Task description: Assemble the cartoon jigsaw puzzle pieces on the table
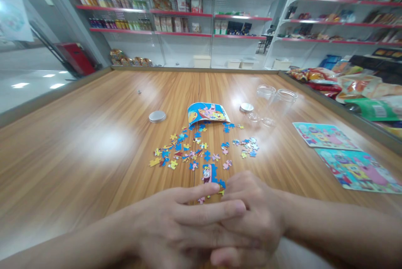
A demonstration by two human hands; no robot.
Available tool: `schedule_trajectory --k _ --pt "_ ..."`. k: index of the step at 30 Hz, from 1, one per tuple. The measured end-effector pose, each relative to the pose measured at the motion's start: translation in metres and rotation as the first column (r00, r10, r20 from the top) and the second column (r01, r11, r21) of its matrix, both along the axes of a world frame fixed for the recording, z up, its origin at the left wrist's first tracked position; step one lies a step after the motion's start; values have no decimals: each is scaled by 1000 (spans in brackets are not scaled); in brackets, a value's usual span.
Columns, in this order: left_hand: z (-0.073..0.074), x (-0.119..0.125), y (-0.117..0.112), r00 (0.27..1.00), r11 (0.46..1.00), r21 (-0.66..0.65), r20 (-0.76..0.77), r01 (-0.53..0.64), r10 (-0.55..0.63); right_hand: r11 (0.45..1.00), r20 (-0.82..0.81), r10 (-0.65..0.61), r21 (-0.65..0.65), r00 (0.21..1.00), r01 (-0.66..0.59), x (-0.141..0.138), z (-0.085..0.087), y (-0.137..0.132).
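Observation:
My left hand (191,223) lies across my right hand (254,214) at the near edge of the view, its fingers stretched out and slightly spread. The right hand is curled closed beneath those fingers, and what it holds, if anything, is hidden. Just beyond the fingertips is a small joined section of jigsaw puzzle (207,173) with a pink cartoon face, partly covered by the hands. Loose puzzle pieces (178,147) in blue, yellow and pink are scattered past it. Behind them a curved picture card (209,113) stands bowed on the wooden table (125,172).
Two clear jars (285,101) stand at the back right, near a silver lid (246,107). Another silver lid (157,116) lies left of the card. Two finished-looking puzzle pictures (359,170) lie at the right. Packaged goods (370,110) and stocked shelves (182,11) surround the table.

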State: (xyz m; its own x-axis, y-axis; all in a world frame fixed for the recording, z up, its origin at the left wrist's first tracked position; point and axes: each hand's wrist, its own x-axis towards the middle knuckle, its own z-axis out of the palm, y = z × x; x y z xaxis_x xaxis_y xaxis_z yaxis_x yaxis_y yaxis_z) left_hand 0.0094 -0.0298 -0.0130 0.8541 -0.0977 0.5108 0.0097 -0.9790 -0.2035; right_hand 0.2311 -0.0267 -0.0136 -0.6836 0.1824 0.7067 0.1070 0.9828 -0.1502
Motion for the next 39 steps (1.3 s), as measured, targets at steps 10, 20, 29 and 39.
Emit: schedule_trajectory --k 10,20,29,39 --pt "-3 -5 7 999 995 -100 -44 -27 23 998 -13 67 -4 998 -67 -11 -15 9" --pt "2 2 14 995 993 -100 86 63 -54 1000 499 -6 -14 866 14 -6 -3 13" --pt "3 3 11 992 991 -73 79 109 -103 998 600 18 -58 800 22 -10 13 6" --pt "-2 4 9 993 992 -61 56 110 -106 992 574 42 -121 818 35 -8 4 3"
